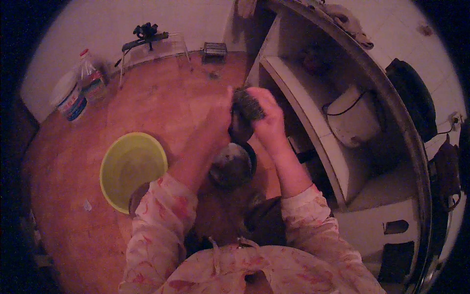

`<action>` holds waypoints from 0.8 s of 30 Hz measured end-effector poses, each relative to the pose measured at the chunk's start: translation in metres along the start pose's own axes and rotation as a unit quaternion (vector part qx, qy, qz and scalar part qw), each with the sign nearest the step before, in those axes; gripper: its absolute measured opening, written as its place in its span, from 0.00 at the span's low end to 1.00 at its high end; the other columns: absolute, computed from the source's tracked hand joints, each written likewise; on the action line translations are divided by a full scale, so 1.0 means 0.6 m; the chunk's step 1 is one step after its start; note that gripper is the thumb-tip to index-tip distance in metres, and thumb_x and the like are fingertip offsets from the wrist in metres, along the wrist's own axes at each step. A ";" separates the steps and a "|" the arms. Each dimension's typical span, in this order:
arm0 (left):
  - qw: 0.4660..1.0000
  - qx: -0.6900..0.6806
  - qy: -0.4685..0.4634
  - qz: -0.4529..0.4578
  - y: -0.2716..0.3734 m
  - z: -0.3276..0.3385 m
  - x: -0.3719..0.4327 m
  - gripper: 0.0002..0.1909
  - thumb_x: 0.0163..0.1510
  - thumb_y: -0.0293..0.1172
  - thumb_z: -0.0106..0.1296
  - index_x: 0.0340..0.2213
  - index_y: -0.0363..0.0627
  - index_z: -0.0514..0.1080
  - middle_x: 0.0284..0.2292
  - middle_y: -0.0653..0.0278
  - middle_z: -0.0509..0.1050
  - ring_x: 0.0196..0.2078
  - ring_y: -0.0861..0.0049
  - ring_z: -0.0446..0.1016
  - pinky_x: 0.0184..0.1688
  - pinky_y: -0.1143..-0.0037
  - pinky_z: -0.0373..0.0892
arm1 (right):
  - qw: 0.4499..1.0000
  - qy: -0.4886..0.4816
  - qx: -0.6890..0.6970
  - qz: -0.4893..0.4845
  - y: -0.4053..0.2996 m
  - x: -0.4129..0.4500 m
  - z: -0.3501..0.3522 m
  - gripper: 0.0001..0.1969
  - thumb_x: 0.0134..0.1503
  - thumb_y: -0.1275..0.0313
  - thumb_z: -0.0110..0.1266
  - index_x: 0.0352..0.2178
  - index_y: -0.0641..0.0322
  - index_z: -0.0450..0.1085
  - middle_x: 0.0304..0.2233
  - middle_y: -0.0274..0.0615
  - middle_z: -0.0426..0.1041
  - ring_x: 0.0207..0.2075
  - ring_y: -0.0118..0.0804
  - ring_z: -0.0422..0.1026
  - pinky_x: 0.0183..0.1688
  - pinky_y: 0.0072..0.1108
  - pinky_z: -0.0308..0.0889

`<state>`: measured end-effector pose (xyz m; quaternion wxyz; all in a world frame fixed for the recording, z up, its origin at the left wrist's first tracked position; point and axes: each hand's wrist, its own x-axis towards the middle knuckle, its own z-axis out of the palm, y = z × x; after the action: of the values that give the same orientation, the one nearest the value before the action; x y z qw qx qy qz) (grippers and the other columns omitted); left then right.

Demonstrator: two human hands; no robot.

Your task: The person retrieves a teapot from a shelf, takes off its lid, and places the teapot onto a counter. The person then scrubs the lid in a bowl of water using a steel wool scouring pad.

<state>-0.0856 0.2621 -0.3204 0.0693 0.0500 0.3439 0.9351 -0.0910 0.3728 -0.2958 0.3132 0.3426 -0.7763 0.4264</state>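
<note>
Both hands are raised together above a dark round vessel point(231, 165) that looks like a pot or basin with something in it. In my right hand point(270, 114) is a dark, rough-textured object point(246, 104), its kind unclear in the dim light. My left hand point(222, 119), blurred, is at the left side of a dark, smooth item point(241, 126) just below it; whether the fingers grip it is hidden. A yellow-green plastic basin point(134, 171) stands on the floor beside my left forearm.
A white tub point(71, 101) and a large plastic bottle with a red cap point(91, 81) stand at the left wall. Further off are a small rack point(147, 44) and a metallic box point(215, 49). On the right, an open cabinet with a shelf point(312, 121) holds a pale bucket point(354, 117).
</note>
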 end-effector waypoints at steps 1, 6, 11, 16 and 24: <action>0.998 -0.067 -0.016 -0.010 0.005 -0.007 -0.002 0.22 0.52 0.49 0.32 0.29 0.42 0.66 0.24 0.64 0.69 0.23 0.78 0.69 0.26 0.77 0.67 | 0.995 -0.018 0.000 -0.101 -0.012 -0.002 0.004 0.14 0.39 0.79 0.47 0.33 0.65 0.65 0.30 0.43 0.67 0.33 0.39 0.67 0.37 0.19 0.61; 0.999 -0.032 0.004 -0.027 0.014 0.014 -0.002 0.22 0.52 0.49 0.32 0.29 0.41 0.66 0.24 0.64 0.69 0.24 0.77 0.69 0.28 0.78 0.67 | 0.898 0.005 0.276 0.342 -0.017 0.024 -0.026 0.12 0.42 0.78 0.48 0.33 0.66 0.65 0.34 0.39 0.66 0.38 0.32 0.64 0.41 0.18 0.58; 0.998 0.035 -0.037 0.028 0.032 0.023 -0.009 0.22 0.51 0.49 0.33 0.28 0.41 0.66 0.25 0.64 0.70 0.25 0.79 0.69 0.27 0.78 0.67 | 0.993 0.028 0.065 0.095 -0.012 0.002 -0.021 0.12 0.41 0.80 0.47 0.33 0.65 0.66 0.36 0.40 0.65 0.38 0.32 0.64 0.41 0.17 0.58; 0.996 -0.076 -0.025 -0.024 0.019 0.017 -0.004 0.21 0.51 0.49 0.34 0.28 0.42 0.67 0.25 0.65 0.69 0.25 0.80 0.68 0.27 0.79 0.67 | 0.997 -0.027 -0.009 -0.071 -0.016 0.012 -0.014 0.16 0.37 0.81 0.45 0.32 0.63 0.65 0.33 0.42 0.67 0.37 0.38 0.65 0.41 0.20 0.59; 0.999 0.008 0.016 0.041 0.021 0.015 -0.015 0.20 0.51 0.49 0.35 0.29 0.43 0.66 0.26 0.65 0.69 0.25 0.79 0.68 0.30 0.77 0.67 | 0.999 0.000 -0.023 -0.041 -0.043 0.003 -0.005 0.16 0.39 0.81 0.43 0.33 0.64 0.65 0.33 0.43 0.67 0.38 0.37 0.66 0.41 0.20 0.60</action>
<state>-0.0766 0.2566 -0.3057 0.0256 0.0497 0.3502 0.9350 -0.0706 0.3647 -0.2814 0.3383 0.3666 -0.7712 0.3955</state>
